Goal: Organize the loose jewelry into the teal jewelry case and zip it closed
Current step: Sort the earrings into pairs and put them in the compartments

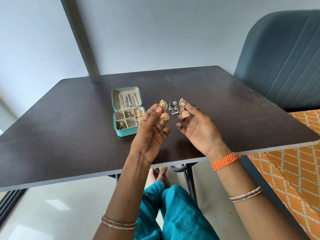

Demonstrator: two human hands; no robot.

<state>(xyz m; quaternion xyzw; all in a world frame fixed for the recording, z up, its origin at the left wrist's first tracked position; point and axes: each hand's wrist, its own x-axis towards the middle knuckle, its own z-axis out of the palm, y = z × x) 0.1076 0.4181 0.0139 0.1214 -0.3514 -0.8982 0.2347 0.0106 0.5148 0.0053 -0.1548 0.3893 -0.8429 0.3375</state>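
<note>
Each hand pinches one gold earring by its top: left hand (150,125) holds the left earring (163,111), right hand (197,127) the right earring (183,110), both raised above the counter (225,104). Carry the pair to the open case (127,111), which lies to the left on the counter. Lower them bell-first into a free compartment at the front; several already hold pieces. A silver pair (173,108) lies on the counter beyond the hands, still to be stowed. A chair (280,58) stands well clear.
</note>
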